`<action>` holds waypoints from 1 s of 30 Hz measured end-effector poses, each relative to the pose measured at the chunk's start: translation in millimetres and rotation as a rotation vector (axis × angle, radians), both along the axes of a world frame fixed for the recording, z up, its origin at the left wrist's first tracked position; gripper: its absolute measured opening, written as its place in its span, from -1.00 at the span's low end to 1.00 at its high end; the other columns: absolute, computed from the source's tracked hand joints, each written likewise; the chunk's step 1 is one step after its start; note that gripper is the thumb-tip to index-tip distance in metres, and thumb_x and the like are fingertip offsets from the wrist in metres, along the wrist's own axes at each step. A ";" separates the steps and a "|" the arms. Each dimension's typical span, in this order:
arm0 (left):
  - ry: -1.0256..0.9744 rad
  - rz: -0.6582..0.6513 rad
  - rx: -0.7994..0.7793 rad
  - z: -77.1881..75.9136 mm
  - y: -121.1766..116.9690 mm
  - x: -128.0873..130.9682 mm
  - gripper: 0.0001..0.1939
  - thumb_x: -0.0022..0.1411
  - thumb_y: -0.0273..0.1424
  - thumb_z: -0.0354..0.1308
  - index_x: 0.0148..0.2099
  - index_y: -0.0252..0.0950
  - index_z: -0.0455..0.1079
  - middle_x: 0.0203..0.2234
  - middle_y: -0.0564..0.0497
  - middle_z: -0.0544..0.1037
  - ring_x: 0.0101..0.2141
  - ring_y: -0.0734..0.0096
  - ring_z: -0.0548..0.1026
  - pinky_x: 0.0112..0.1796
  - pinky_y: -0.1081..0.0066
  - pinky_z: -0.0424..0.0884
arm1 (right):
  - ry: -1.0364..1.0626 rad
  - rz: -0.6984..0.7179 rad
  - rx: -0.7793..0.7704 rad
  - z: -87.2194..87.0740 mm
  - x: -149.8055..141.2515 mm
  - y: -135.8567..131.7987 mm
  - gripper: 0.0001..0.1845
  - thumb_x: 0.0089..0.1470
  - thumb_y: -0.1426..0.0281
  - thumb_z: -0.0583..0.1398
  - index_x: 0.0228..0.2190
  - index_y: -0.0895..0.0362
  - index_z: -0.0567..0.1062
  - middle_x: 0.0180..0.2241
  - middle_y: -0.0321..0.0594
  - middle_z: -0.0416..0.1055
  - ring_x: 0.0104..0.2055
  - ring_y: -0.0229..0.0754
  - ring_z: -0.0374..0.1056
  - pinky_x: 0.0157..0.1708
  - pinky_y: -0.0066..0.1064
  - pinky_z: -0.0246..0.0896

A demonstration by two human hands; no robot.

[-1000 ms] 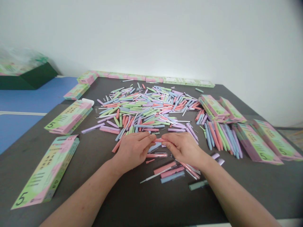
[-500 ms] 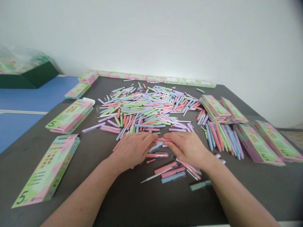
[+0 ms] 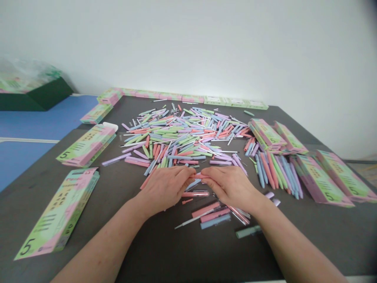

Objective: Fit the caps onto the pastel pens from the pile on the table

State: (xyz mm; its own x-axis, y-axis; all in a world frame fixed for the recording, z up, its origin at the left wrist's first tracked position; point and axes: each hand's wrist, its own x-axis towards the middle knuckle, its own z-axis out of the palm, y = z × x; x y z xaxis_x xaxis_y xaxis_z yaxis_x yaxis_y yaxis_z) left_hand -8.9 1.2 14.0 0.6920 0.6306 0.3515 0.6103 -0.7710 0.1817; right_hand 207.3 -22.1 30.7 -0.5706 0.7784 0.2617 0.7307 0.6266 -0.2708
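Between my two hands runs a pink pen piece, gripped from both ends in front of the pile. My left hand is closed on its left end, with another pink piece poking out beside the wrist. My right hand pinches the right end; most of the pen is hidden by fingers. Below the hands lie a clear-and-pink pen part, a white refill, pink barrels, a blue barrel and a green barrel.
A heap of pastel pen parts covers the middle of the dark table. Assembled-looking pens lie in a row at right. Printed boxes stand at left, at right and along the back. A green tray sits far left.
Both hands stay almost in place around the pink piece. My right hand has shifted very slightly left, and less of the piece shows between the fingers.
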 end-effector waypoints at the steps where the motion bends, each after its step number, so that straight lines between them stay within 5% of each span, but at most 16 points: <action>1: -0.002 0.001 0.001 -0.3 0.1 0.1 -0.77 0.39 -0.30 -0.07 -0.10 -0.28 0.36 -0.36 0.03 0.58 -0.41 0.40 0.53 -0.46 0.43 0.24 | 0.001 0.000 -0.002 0.0 -0.1 -0.2 -0.67 0.30 0.29 -0.02 -0.24 0.17 0.49 -0.36 -0.16 0.54 -0.33 -0.19 0.44 -0.35 -0.40 0.12; 30: 0.072 -0.023 0.053 -8.7 0.2 0.8 -0.83 0.39 -0.33 -0.06 -0.16 -0.29 0.30 -0.41 0.02 0.53 -0.38 0.33 0.51 -0.44 0.40 0.26 | -0.023 0.009 -0.016 -7.1 -1.0 0.4 -0.74 0.28 0.33 0.01 -0.25 0.16 0.47 -0.37 -0.18 0.54 -0.33 -0.18 0.43 -0.37 -0.38 0.06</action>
State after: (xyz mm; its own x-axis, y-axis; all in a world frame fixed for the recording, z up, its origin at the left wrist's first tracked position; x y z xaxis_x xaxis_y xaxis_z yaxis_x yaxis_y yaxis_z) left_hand -8.2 1.4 5.3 0.7306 0.5960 0.3332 0.6024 -0.7924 0.0967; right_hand 206.3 -21.8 23.6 -0.5836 0.7770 0.2361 0.7311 0.6293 -0.2637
